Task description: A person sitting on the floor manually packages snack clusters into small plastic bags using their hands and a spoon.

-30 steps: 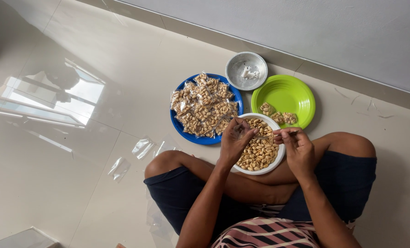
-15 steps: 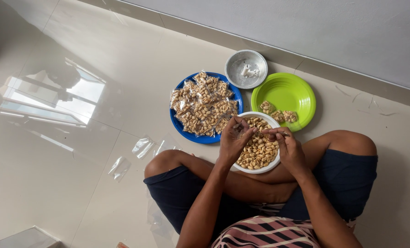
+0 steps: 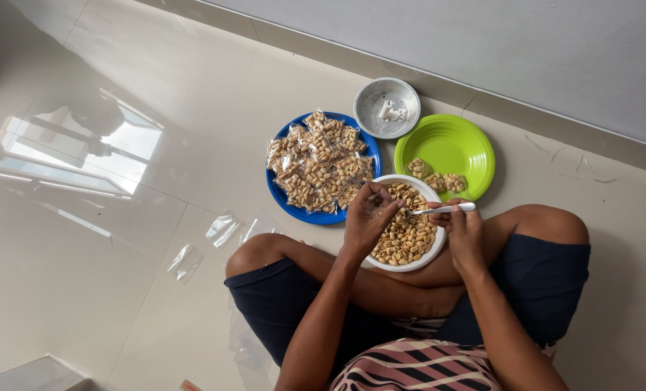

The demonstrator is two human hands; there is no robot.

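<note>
I sit cross-legged on the floor with a white bowl of peanuts resting on my legs. My left hand is over the bowl's left side, fingers pinched on a small clear plastic bag. My right hand is at the bowl's right rim and holds a white spoon, its tip pointing left over the peanuts toward the bag.
A blue plate piled with several filled peanut packets lies ahead on the left. A green plate holds three packets. A small metal bowl sits by the wall. Empty clear bags lie on the tiled floor at my left.
My right hand has drawn back to the right, and the white spoon now shows level above the bowl. My left hand stays in place with the bag.
</note>
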